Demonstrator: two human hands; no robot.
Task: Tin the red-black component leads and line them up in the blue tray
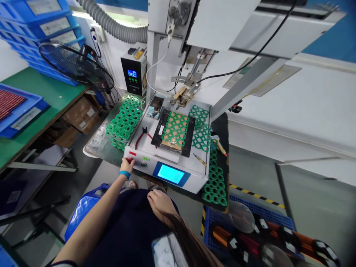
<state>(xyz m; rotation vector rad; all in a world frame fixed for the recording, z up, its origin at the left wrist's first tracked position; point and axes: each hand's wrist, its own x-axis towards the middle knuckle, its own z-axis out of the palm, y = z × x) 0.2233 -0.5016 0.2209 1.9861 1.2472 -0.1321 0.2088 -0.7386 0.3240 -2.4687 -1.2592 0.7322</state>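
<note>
Red rounded plastic button, at the left end of the near panel of a white metal machine. Nearest: right hand, fingers loosely bent against dark cloth, tips hidden. Left hand farther: thumb and bent fingers about the button; pinching or pressing, cannot tell. Button probably stiff, not fragile, fixed in place; best held by its rim. Faces near side; long axis too covered to judge. Beyond: green perforated circuit panel on black flat plate, long side near to far.
</note>
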